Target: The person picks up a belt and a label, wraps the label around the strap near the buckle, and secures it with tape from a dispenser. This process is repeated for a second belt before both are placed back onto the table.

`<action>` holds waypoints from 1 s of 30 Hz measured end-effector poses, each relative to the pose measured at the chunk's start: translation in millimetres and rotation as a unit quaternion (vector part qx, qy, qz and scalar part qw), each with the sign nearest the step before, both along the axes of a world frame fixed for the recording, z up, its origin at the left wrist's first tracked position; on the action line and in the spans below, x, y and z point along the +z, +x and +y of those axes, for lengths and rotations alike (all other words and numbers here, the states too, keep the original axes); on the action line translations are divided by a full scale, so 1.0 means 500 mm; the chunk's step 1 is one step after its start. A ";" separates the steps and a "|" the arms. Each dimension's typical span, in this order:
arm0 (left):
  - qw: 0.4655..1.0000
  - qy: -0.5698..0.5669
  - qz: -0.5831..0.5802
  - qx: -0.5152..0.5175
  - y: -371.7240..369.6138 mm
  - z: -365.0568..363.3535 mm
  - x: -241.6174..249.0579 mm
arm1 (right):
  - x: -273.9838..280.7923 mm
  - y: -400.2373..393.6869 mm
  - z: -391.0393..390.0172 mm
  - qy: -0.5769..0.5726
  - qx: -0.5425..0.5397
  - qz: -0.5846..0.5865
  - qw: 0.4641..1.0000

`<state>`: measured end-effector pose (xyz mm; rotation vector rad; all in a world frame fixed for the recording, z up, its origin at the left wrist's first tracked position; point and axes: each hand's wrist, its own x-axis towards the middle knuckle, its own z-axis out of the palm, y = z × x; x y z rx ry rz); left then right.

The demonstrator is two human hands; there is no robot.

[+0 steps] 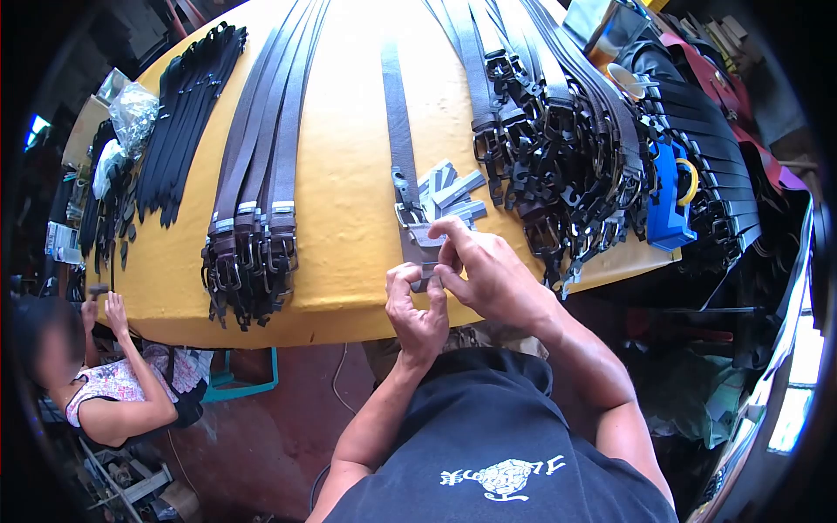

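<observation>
Yellow table [344, 209]: belt [399, 131] lies far edge to near edge, straight ahead of hands, buckle end nearest. R hand [493, 275] & L hand [417, 314] both pinch belt's near end, R nearer buckle [409, 214]; can't tell if a sm. pc. is btwn fingertips. Grey tags [458, 192] beside buckle.

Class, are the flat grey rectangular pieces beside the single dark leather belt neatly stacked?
No, the grey pieces lie overlapping at different angles beside the belt.
</observation>
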<state>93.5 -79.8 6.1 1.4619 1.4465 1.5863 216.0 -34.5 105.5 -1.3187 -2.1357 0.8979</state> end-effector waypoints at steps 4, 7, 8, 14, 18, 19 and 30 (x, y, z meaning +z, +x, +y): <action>1.000 0.016 0.013 0.006 0.002 0.000 0.003 | -0.003 -0.003 -0.003 0.026 0.000 -0.013 1.000; 1.000 0.018 0.013 0.004 0.003 0.000 0.003 | -0.010 -0.005 -0.005 0.045 -0.007 -0.026 0.999; 1.000 0.023 0.014 0.006 0.003 0.001 0.000 | -0.010 -0.005 -0.005 0.043 -0.010 -0.033 0.998; 0.999 0.035 -0.010 0.016 0.008 0.001 -0.003 | -0.003 -0.009 -0.014 0.050 -0.033 -0.077 0.995; 0.999 0.023 -0.042 0.013 0.006 0.003 -0.014 | 0.011 -0.011 -0.015 0.035 -0.069 -0.122 0.989; 0.998 0.016 -0.055 0.011 0.004 0.004 -0.014 | 0.011 -0.008 -0.013 0.016 -0.073 -0.104 0.992; 0.992 -0.021 -0.121 -0.015 -0.007 0.001 -0.004 | -0.077 -0.019 -0.021 -0.144 -0.100 0.301 0.937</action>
